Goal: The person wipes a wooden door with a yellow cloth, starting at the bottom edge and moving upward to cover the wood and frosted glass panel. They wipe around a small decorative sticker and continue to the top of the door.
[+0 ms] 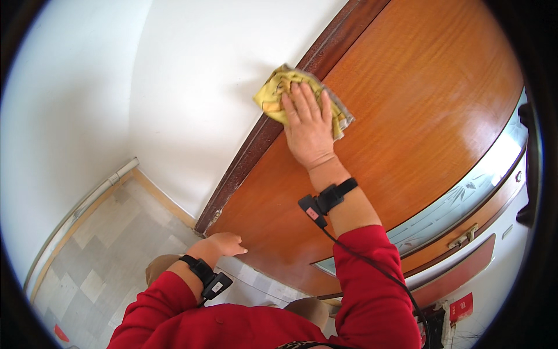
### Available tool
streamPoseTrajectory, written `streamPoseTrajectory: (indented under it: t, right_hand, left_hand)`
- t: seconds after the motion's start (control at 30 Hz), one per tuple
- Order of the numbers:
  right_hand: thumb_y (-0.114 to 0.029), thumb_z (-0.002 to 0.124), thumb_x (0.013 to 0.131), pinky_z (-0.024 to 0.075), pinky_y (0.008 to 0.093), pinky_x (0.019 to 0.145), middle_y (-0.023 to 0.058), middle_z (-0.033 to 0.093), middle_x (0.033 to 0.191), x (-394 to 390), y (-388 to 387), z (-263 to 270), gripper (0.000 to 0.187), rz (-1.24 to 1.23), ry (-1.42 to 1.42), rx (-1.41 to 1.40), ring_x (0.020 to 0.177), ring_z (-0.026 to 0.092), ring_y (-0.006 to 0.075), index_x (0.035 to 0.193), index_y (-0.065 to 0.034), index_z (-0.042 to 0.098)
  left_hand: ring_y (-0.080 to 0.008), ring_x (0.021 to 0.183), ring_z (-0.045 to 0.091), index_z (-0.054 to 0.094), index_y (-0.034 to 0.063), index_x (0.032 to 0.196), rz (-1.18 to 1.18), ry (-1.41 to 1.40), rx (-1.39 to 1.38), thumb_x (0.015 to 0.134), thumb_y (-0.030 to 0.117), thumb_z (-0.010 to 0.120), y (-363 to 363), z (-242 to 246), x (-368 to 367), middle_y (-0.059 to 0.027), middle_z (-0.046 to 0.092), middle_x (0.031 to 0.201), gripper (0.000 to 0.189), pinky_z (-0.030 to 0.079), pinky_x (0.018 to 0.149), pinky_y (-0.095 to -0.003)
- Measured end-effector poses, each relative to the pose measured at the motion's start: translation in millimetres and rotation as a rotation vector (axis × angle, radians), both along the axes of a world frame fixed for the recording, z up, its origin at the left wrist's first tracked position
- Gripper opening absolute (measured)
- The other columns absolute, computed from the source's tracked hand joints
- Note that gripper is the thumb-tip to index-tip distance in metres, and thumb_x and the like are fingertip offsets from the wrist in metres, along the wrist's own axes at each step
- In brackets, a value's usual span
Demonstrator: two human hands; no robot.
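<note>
My right hand (308,131) lies spread flat on a yellow printed cloth (274,94), pressing it over the dark brown door frame (244,152) and the edge of the orange-brown wooden door (418,87). Grey edging shows along one side of the cloth. Lower down, my left hand (226,244) hangs near the bottom of the door with its fingers loosely extended and nothing visible in it. Each wrist wears a black strapped device, and a cable runs from the right one along my red sleeve.
White walls meet in a corner at the left, where a white pipe (124,168) runs just above the patterned floor (109,244). The door has a frosted glass panel (462,192) and a metal handle (463,236). A red box (461,307) stands at the lower right.
</note>
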State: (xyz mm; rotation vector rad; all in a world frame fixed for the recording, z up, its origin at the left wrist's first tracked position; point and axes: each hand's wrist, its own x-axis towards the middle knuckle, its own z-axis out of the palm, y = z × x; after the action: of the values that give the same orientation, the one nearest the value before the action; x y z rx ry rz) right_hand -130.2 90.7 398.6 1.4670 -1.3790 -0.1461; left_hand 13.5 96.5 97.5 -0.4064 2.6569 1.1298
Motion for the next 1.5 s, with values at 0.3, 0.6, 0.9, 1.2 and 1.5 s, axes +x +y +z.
streamPoseTrajectory:
  t: [0.3, 0.6, 0.9, 1.2, 1.5]
  right_hand:
    - [-0.021, 0.05, 0.09, 0.0045, 0.0526, 0.119, 0.0108, 0.033, 0.153, -10.2, 7.4, -100.6, 0.049, 0.026, -0.012, 0.244, 0.146, 0.021, 0.0243, 0.138, -0.0123, 0.051]
    - [-0.021, 0.051, 0.088, -0.0003, 0.0558, 0.118, 0.0039, 0.03, 0.155, -7.4, 25.8, -111.0, 0.055, -0.005, 0.064, 0.533, 0.147, 0.018, 0.0178, 0.142, -0.0201, 0.047]
    - [-0.015, 0.067, 0.075, 0.0214, 0.055, 0.114, 0.0, 0.05, 0.14, -49.4, 90.9, 99.7, 0.048, -0.024, 0.205, -0.111, 0.138, 0.037, 0.0172, 0.121, -0.0226, 0.064]
    - [-0.039, 0.048, 0.097, 0.0165, 0.0474, 0.116, 0.0063, 0.034, 0.154, -144.7, 211.8, 265.0, 0.051, -0.244, 0.017, -0.914, 0.144, 0.025, 0.0234, 0.146, -0.0264, 0.039]
    - [-0.012, 0.07, 0.077, 0.0173, 0.0518, 0.117, 0.0115, 0.043, 0.145, -102.5, 201.0, 99.2, 0.056, -0.19, 0.138, -0.363, 0.139, 0.036, 0.0285, 0.131, -0.0199, 0.057]
  left_hand:
    - [-0.036, 0.118, 0.055, 0.058, 0.0015, 0.125, -0.012, -0.022, 0.031, 0.088, 0.05, 0.055, -1.1, 2.9, -0.8, -0.0208, 0.06, 0.125, 0.062, 0.043, 0.099, -0.0427]
    - [-0.0363, 0.116, 0.057, 0.059, 0.0006, 0.125, -0.063, -0.024, 0.045, 0.087, 0.051, 0.057, -2.9, -2.2, -14.0, -0.0222, 0.061, 0.123, 0.063, 0.044, 0.099, -0.0416]
    - [-0.0356, 0.111, 0.059, 0.063, 0.0027, 0.118, -0.082, -0.057, -0.005, 0.087, 0.05, 0.057, 1.7, -11.6, -27.9, -0.0196, 0.064, 0.118, 0.057, 0.046, 0.093, -0.042]
    - [-0.0341, 0.112, 0.059, 0.064, 0.0031, 0.116, -0.082, -0.097, -0.018, 0.088, 0.05, 0.055, 6.3, -9.3, -32.2, -0.0179, 0.064, 0.118, 0.055, 0.046, 0.093, -0.0425]
    - [-0.0349, 0.115, 0.057, 0.064, 0.0018, 0.117, -0.116, -0.039, -0.041, 0.088, 0.049, 0.053, 10.4, -14.1, -35.0, -0.0187, 0.062, 0.123, 0.057, 0.045, 0.096, -0.0443]
